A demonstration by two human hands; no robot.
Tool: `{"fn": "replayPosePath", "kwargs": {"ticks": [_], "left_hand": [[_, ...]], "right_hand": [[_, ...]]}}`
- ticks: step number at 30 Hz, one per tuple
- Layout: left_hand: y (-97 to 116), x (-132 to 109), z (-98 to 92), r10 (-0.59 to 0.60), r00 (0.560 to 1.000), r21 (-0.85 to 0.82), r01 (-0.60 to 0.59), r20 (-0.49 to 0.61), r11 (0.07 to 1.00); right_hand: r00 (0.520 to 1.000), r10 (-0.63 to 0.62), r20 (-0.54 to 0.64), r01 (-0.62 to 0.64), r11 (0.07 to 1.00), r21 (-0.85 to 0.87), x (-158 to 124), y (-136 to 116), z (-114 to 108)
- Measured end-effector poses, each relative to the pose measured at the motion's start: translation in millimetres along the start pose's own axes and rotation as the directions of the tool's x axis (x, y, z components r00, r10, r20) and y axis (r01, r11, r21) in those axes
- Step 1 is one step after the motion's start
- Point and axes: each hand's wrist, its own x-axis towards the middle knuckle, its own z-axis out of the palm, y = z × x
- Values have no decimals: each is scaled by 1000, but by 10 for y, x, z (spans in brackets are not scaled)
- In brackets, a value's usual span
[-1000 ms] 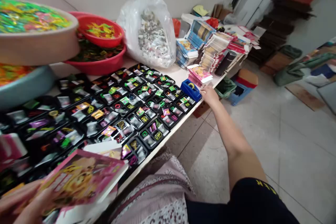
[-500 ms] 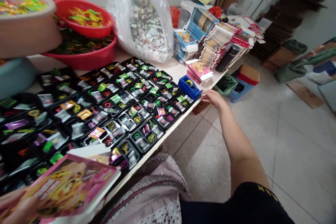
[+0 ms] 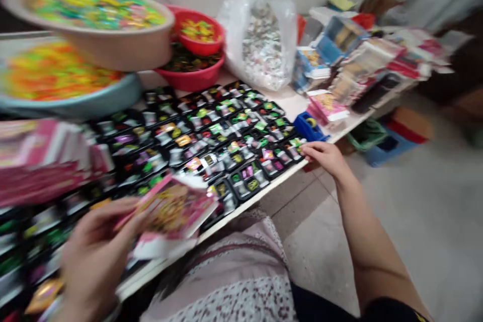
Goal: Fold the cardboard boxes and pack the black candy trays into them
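Note:
My left hand (image 3: 100, 246) is closed on a pink printed carton (image 3: 169, 211) with a yellow cartoon picture; its white flaps show at the edges. The carton is held tilted over the near edge of the table. My right hand (image 3: 326, 158) is at the table's front edge, just this side of a blue tape dispenser (image 3: 310, 127) with a yellow roll. Its fingertips are pressed together beside the end tray, and what they pinch, if anything, is too small to see. Black trays (image 3: 247, 181) of small coloured packets and pieces cover the table between the hands.
A stack of pink cartons (image 3: 45, 166) stands at the left. Behind the trays are a beige basin (image 3: 121, 50), a blue basin (image 3: 132, 93), red basins (image 3: 192, 78) and a clear bag (image 3: 230, 15) of packets. Piled boxes (image 3: 313, 68) and a stool (image 3: 381, 146) are at right.
My right hand has come away from the tape dispenser towards me. The left hand with the carton has moved further into view, and the view has swung left, showing the pink stack.

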Motion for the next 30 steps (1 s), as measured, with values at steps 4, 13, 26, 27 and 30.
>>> {"fn": "replayPosePath", "kwargs": {"ticks": [4, 13, 26, 27, 30], "left_hand": [[-73, -34, -16, 205, 967, -2, -207, 153, 978], [-56, -22, -355, 508, 792, 288, -601, 339, 746], [-529, 489, -1062, -7, 946, -418, -137, -324, 898], [-592, 574, -1141, -38, 931, -466, -146, -363, 872], [-791, 711, -1339, -94, 868, -510, -196, -488, 838]], "right_hand": [[867, -362, 342, 164, 857, 489, -564, -860, 975], [706, -418, 571, 29, 823, 567, -839, -1629, 2279], [590, -730, 346, 584, 681, 441, -605, -2111, 2868], [581, -769, 267, 628, 632, 454, -587, -2254, 2959], [389, -920, 35, 877, 382, 290, -501, -2717, 3312]]}}
